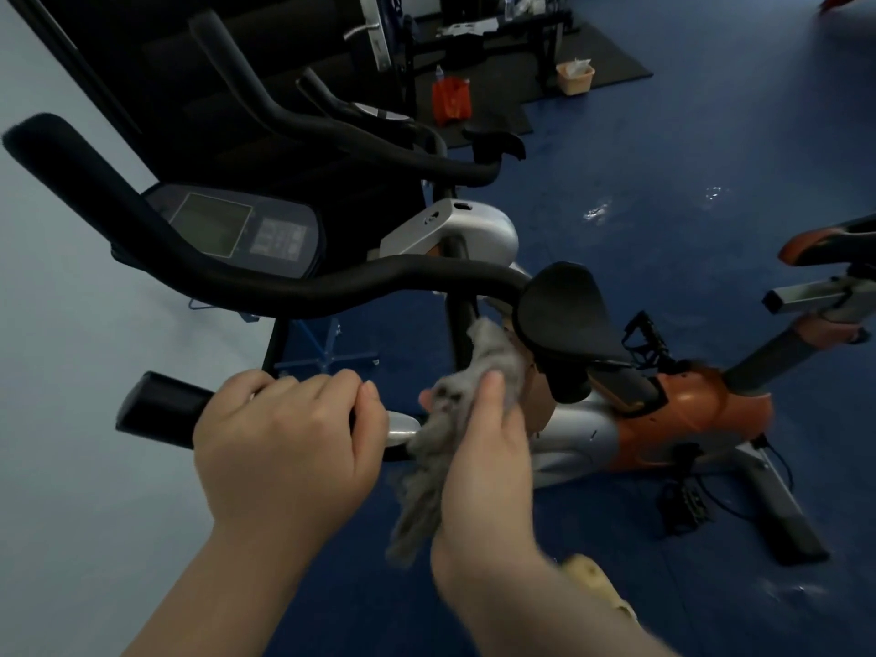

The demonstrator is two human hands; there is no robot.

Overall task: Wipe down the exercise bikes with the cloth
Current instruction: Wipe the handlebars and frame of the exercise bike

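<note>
An orange and silver exercise bike (pixel 673 419) stands in front of me with black handlebars (pixel 332 291), a grey console (pixel 237 230) and a black saddle (pixel 564 315). My left hand (pixel 284 448) is wrapped around the near black handlebar grip (pixel 161 410). My right hand (pixel 483 462) holds a grey cloth (pixel 455 414), pressed against the bike's stem just below the saddle's nose. The cloth's loose end hangs down under my palm.
A second bike's handlebars (pixel 360 135) stand behind the first. Another orange bike (pixel 825 286) pokes in from the right edge. Black mats, an orange bag (pixel 450 99) and a small basket (pixel 574 78) sit far back on the blue floor (pixel 663 158). A pale wall runs along the left.
</note>
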